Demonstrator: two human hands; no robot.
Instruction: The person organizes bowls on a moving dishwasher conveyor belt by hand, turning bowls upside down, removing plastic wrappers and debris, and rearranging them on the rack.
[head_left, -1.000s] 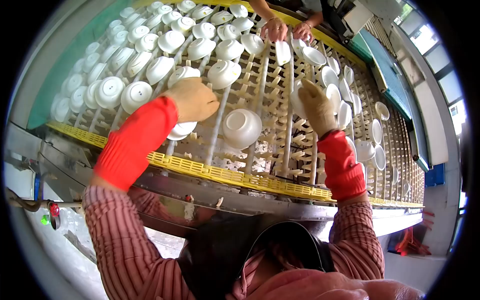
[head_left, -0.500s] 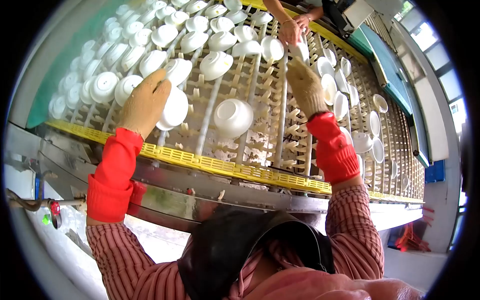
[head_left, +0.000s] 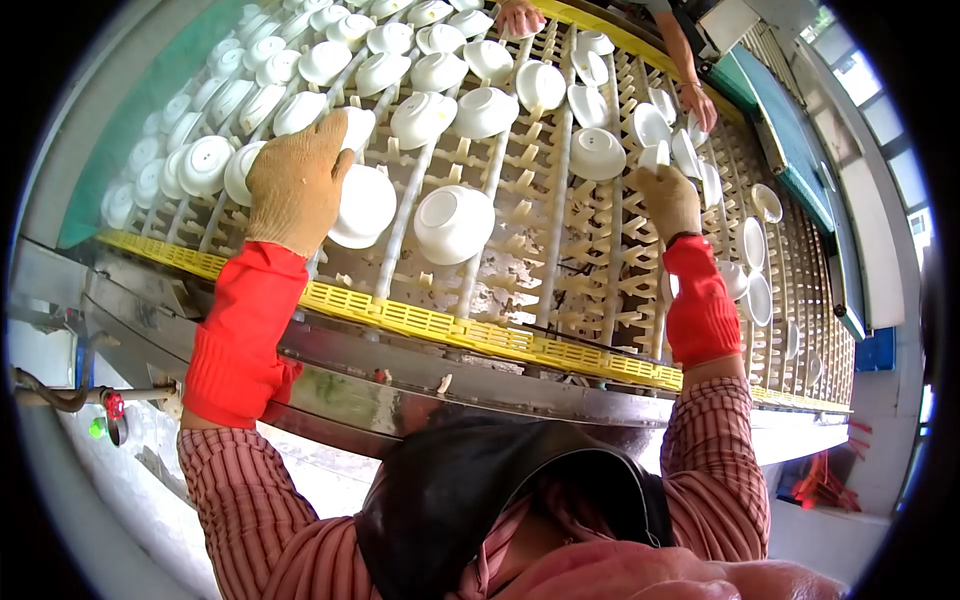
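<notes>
My left hand (head_left: 297, 185), in a tan glove with a red cuff, is curled against the left edge of a white bowl (head_left: 364, 208). Its fingertips overlap another white bowl (head_left: 360, 128) just behind; the far side of the grip is hidden. To the right, an overturned white bowl (head_left: 454, 225) rests on the rack. My right hand (head_left: 668, 203), gloved the same way, has its fingers closed at the lower edge of a small white bowl (head_left: 655, 156). Beside it sits a white bowl (head_left: 597, 154), tilted on the rack pegs.
Rows of white bowls (head_left: 325, 63) cover the pegged conveyor rack (head_left: 520, 270). A yellow guard strip (head_left: 480, 333) runs along its near edge. Across the rack are another person's hands (head_left: 697, 107), near more bowls. A green-edged belt (head_left: 775, 125) stands at the far right.
My right hand has moved right and nearer, from one bowl to another. My left hand has shifted slightly up and right with its bowl. The other person's hands have moved apart.
</notes>
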